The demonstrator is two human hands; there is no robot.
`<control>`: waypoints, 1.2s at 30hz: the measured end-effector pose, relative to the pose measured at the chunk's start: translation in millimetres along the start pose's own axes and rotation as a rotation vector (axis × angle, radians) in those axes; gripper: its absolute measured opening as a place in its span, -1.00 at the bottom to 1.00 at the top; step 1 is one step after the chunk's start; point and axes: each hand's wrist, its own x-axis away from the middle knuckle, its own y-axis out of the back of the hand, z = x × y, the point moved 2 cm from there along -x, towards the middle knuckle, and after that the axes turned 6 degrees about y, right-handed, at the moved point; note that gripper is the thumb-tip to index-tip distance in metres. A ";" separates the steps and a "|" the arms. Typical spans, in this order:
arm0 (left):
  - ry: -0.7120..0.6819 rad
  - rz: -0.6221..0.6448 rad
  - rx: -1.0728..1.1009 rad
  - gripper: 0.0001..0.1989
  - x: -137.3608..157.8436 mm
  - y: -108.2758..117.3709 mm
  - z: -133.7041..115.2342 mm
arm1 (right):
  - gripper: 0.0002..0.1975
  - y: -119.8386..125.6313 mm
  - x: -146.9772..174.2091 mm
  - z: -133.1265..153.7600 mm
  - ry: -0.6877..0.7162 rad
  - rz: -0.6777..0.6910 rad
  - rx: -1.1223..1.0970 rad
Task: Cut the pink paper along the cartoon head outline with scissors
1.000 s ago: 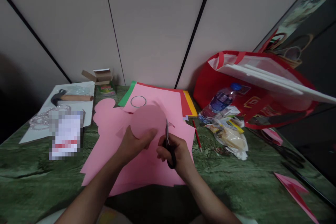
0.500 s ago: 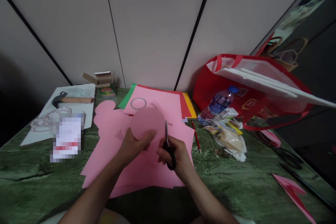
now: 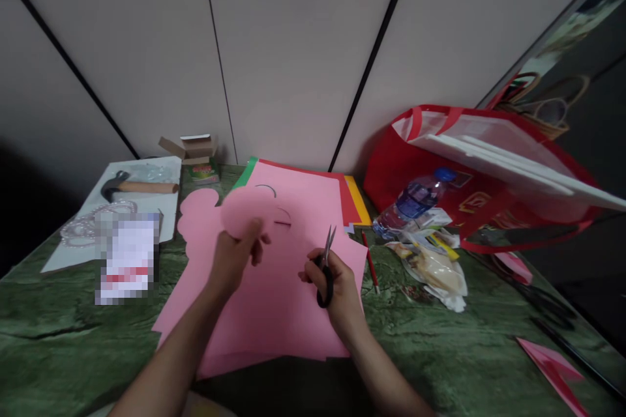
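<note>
My left hand pinches a rounded pink paper cutout by its lower edge, thumb on top. The cutout is held above several pink paper sheets spread over the table. To the right, my right hand grips a pair of scissors by the black handles. Their blades point up and are slightly parted, with no paper between them. Behind the cutout, part of a dark drawn circle shows on a pink sheet.
Left on the green table are a hammer, a bead string and a small open box. At right stand a water bottle and a red bag, with a red pencil and larger black scissors.
My left hand has carried the pink cutout leftward, away from the scissors, uncovering the sheet beneath. The scissor blades have parted slightly, and the right hand is a little farther right.
</note>
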 end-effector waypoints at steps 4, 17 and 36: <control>0.132 -0.236 0.224 -0.71 -40.5 30.9 21.3 | -0.78 2.2 -4.6 -8.1 -0.004 -0.036 0.027; 0.414 0.085 0.055 -0.74 -30.7 26.5 25.3 | -0.69 56.1 -32.5 -37.8 0.112 -0.581 -0.016; 0.220 0.386 -0.332 -0.62 -1.2 -15.6 35.0 | -0.75 42.9 -31.5 -30.6 0.113 -0.570 -0.134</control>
